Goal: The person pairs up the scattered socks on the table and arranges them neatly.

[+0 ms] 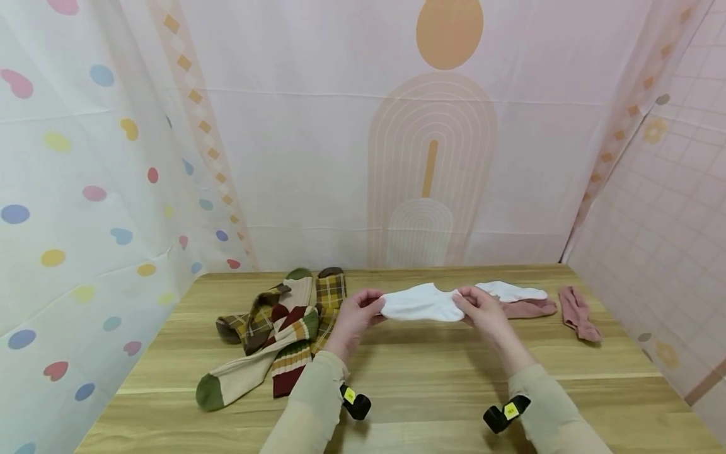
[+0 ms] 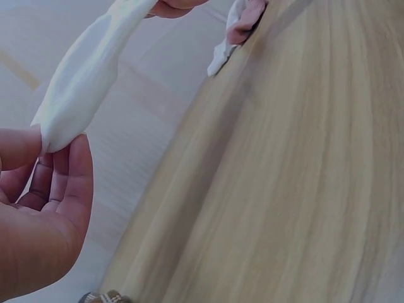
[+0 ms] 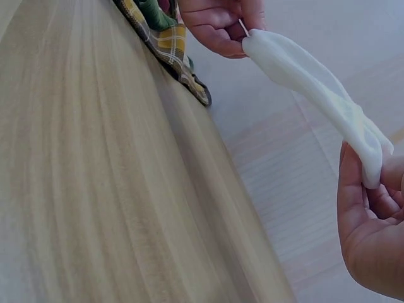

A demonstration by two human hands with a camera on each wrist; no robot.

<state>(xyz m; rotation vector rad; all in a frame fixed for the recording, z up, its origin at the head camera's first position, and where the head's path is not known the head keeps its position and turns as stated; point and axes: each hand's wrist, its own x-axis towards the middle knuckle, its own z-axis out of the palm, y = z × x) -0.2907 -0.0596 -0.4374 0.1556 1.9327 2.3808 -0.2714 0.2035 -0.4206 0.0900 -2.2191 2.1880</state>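
A short white sock (image 1: 421,303) is stretched sideways above the middle of the table. My left hand (image 1: 358,315) pinches one end between thumb and fingers, and my right hand (image 1: 483,313) pinches the other. In the left wrist view the near end of the sock (image 2: 82,76) sits in the fingertips of the left hand (image 2: 47,208). The right wrist view has the right hand (image 3: 375,221) gripping its end of the sock (image 3: 303,79), with the left hand (image 3: 221,25) at the far end.
Left on the wooden table (image 1: 420,391) lies a loose heap of patterned socks: a cream one with green toe (image 1: 244,372), a striped one (image 1: 292,366), and yellow plaid ones (image 1: 331,293). At right are another white sock (image 1: 513,291), a pink sock (image 1: 530,308) beneath it, and a separate pink sock (image 1: 577,315).
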